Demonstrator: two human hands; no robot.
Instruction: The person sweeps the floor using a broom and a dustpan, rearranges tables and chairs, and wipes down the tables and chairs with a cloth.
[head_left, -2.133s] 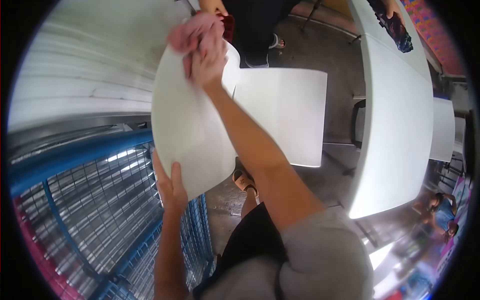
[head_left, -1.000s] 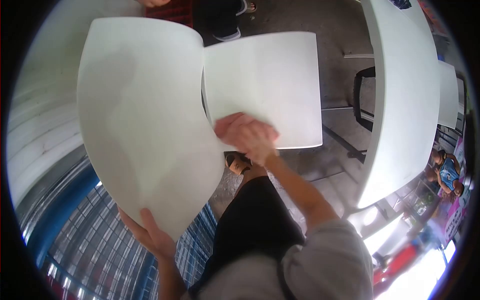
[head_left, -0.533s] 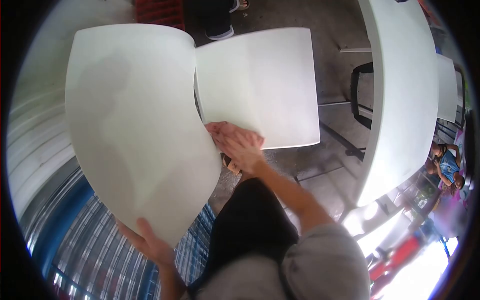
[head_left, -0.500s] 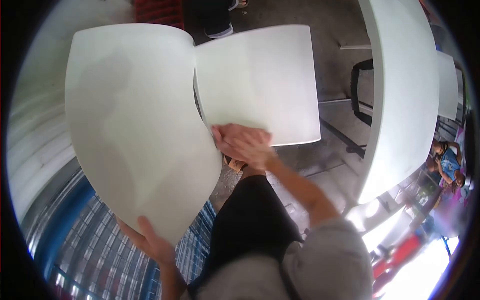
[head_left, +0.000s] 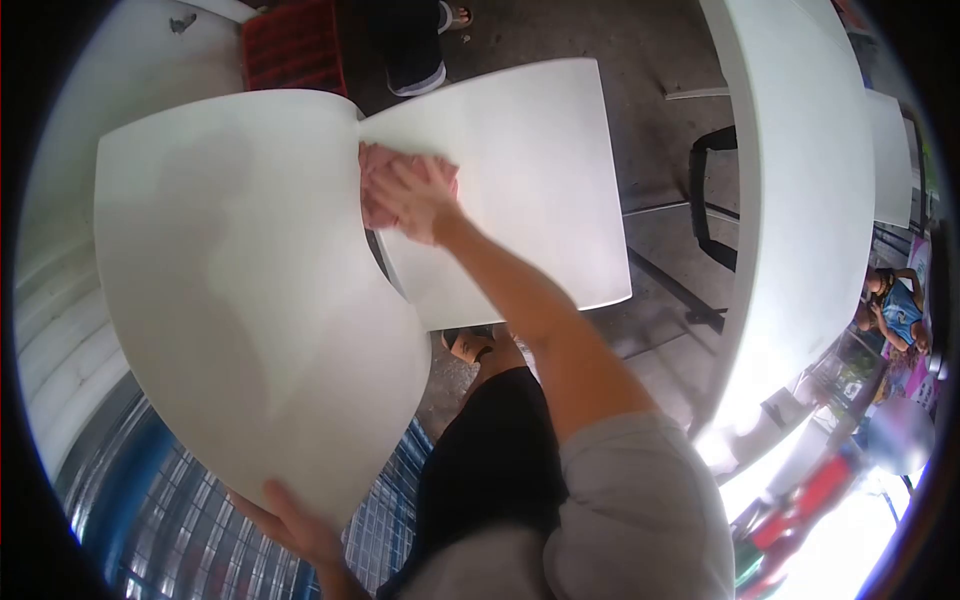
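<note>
A smooth white panel [head_left: 240,300] with curved sides fills the left half of the view. My left hand [head_left: 290,525] holds its lower tip, thumb on top and fingers around the edge. Against its right side lies a smaller, four-cornered white panel [head_left: 530,190], with a narrow dark gap between the two. My right hand [head_left: 420,200] presses a crumpled pink cloth [head_left: 380,170] flat onto the smaller panel, near its upper left corner by the gap. The fingers are spread over the cloth. What supports the panels is hidden beneath them.
Another long white panel [head_left: 800,220] stands at the right, with a black bracket-like part [head_left: 700,190] beside it. Blue-framed metal mesh [head_left: 190,500] lies below left. A red crate [head_left: 292,50] and another person's leg [head_left: 405,45] are at the top.
My right hand and the pink cloth have moved up and left, from the smaller panel's lower edge to its upper left. My left hand keeps its hold. The view has shifted slightly.
</note>
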